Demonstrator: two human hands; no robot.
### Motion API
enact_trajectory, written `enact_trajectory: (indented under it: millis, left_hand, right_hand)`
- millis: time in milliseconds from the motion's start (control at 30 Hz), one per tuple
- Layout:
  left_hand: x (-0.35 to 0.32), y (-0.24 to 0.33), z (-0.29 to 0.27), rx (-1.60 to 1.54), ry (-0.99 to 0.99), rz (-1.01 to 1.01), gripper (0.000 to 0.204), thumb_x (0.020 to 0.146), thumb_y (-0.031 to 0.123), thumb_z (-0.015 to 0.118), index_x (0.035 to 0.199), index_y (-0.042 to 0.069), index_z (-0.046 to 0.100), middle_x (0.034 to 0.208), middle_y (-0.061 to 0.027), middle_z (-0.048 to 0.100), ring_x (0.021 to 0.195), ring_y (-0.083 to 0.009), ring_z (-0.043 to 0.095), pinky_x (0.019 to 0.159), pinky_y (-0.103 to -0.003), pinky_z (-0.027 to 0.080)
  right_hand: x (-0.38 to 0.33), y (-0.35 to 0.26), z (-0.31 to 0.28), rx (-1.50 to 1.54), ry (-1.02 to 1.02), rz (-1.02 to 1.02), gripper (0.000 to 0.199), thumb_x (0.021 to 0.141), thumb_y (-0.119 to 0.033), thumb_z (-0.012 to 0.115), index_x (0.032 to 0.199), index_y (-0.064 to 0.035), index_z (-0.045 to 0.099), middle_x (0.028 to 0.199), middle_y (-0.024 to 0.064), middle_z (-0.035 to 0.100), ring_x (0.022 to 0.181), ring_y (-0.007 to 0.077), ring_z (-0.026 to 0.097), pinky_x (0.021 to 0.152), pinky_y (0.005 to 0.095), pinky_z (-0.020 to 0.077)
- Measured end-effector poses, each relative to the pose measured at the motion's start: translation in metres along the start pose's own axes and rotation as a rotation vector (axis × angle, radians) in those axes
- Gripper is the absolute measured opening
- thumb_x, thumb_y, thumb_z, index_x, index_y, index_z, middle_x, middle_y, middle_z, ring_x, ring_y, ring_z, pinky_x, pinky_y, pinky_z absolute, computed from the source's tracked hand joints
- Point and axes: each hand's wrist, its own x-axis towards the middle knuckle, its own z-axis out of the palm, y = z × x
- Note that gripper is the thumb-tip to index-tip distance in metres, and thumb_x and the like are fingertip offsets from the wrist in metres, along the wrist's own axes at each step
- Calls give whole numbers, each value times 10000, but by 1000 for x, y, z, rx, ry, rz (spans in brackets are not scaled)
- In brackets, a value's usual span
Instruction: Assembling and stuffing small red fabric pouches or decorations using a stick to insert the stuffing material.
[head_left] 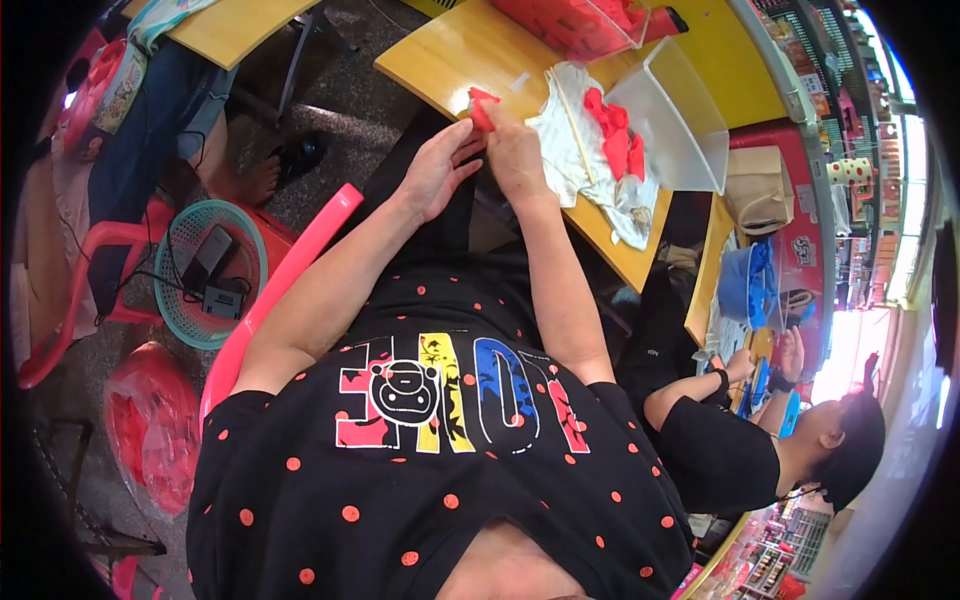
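Observation:
Near the edge of a wooden tabletop, my two hands are close together. Between the fingers of my right hand is a small piece of red, soft-looking material; its exact kind is hard to make out. My left hand is beside it with fingers stretched out and slightly apart, their tips close to the red piece; whether they touch it cannot be told. To the right of my right hand lies a crumpled white cloth, with a thin stick and bunched red pieces on it.
A clear plastic bin stands beyond the cloth, and a red-filled container sits at the far edge. At right, a co-worker works by a blue tub. A green basket and pink chair arm are left.

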Motion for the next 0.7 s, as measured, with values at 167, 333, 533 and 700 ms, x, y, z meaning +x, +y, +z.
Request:
enact_trajectory:
  millis: [167,333,533,700]
  left_hand:
    - [11,-5,-11,5,41,77,246,914,213,558,1129,95,535,1013,-18,605,879,-129,590,782,-284,479]
    - [17,7,-23,465,67,246,190,914,129,537,1079,45,578,1021,-46,609,921,-108,581,813,-275,493]
    - [9,13,-15,447,-266,154,221,927,89,509,1131,29,569,1059,-53,597,983,-122,572,854,-269,483]
    - [0,19,4,266,-190,136,290,917,161,556,1177,35,539,1098,-75,581,994,-148,574,855,-310,488]
  right_hand:
    - [-19,-7,-13,528,-140,106,313,828,-63,618,1132,12,597,958,90,685,879,170,647,795,269,490]
    - [-5,4,-36,122,210,-133,346,802,-88,656,1140,-29,607,1054,91,654,984,162,608,859,287,465]
    - [-8,18,-60,360,-370,108,292,767,-125,706,1036,-27,652,844,44,660,790,117,603,742,266,475]
    - [-5,26,-74,548,-151,209,231,794,-147,687,971,0,673,744,36,645,660,87,578,641,232,456]
